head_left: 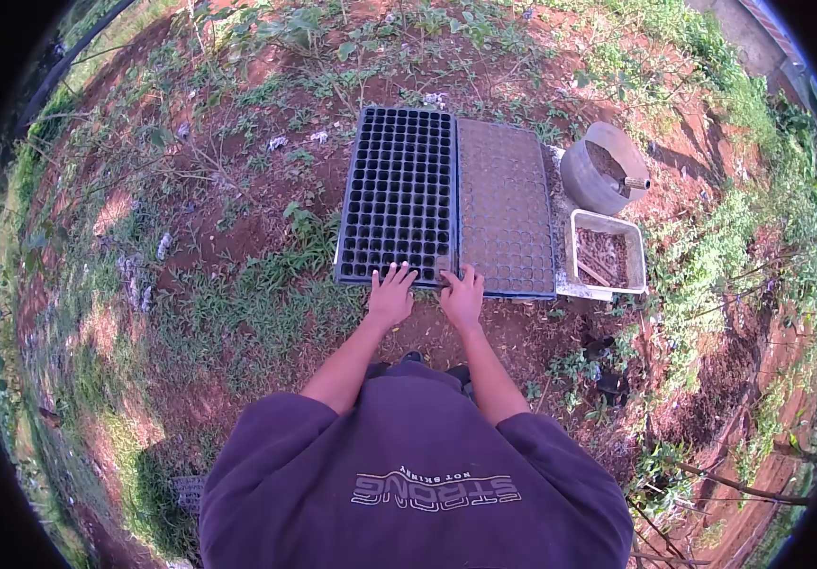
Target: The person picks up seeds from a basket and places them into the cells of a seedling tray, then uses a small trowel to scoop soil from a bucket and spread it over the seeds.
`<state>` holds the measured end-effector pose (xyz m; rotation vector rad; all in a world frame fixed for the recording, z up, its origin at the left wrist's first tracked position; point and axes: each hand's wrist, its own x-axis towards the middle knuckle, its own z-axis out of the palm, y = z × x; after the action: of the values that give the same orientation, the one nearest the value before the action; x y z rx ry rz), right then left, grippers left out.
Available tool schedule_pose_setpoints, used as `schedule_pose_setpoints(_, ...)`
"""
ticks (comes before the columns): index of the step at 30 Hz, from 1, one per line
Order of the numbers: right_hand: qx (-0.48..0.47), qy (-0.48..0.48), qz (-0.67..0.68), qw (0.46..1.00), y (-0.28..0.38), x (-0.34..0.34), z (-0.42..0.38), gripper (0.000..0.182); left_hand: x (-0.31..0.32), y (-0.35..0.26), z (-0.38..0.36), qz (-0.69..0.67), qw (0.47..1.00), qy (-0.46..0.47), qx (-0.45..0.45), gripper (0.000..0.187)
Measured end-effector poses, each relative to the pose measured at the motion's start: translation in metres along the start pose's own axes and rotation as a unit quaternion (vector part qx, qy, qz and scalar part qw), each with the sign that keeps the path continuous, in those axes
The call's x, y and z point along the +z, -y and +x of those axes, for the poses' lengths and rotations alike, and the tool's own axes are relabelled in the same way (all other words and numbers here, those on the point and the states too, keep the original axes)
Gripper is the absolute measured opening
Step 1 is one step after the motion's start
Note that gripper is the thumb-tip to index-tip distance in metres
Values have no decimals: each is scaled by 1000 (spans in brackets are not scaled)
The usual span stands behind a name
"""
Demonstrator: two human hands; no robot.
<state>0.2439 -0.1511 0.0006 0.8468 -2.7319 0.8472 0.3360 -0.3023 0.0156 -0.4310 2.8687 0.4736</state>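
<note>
A black seedling tray point(399, 190) with rows of dark, hollow-looking cells lies in front of me. Against its right side is a second seedling tray point(506, 204), its cells filled level with brown soil. My left hand point(391, 297) rests at the near edge of the black tray, fingers spread over the front row of cells. At that tray's near right corner, by the seam between the two trays, is my right hand point(462, 298), its fingers bent but apart. A little brown soil shows in the corner cells just beyond its fingertips.
To the right stands a round whitish bucket point(587, 178) with dark soil and a short cylindrical object at its rim. Nearer me, a rectangular white basin point(643, 261) holds soil and a stick point(595, 272). Weeds and red earth surround everything; thin branches point(740, 486) reach in at lower right.
</note>
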Motion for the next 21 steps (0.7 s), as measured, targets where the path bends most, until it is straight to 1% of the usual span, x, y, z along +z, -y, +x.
schedule_pose_setpoints(5,11,51,-19,998,7,-11,1,35,3,1,-3,-31,999,-24,1,54)
schedule_pose_setpoints(9,18,56,-27,998,7,-12,4,37,4,3,0,-44,998,-32,2,55)
schedule_pose_setpoints(12,-3,65,-28,997,6,-8,2,38,7,6,0,-43,998,-34,0,55)
schedule_pose_setpoints(15,3,74,-36,997,7,-7,0,40,10,7,1,-36,998,-44,3,54)
schedule_pose_setpoints(17,31,91,-43,994,11,-10,0,41,11,7,1,-42,998,-51,6,54)
schedule_pose_setpoints(18,30,90,-44,995,10,-9,0,41,9,6,1,-43,998,-52,6,54)
schedule_pose_setpoints(21,37,115,-60,991,10,-7,5,43,5,6,2,-42,998,-39,0,53)
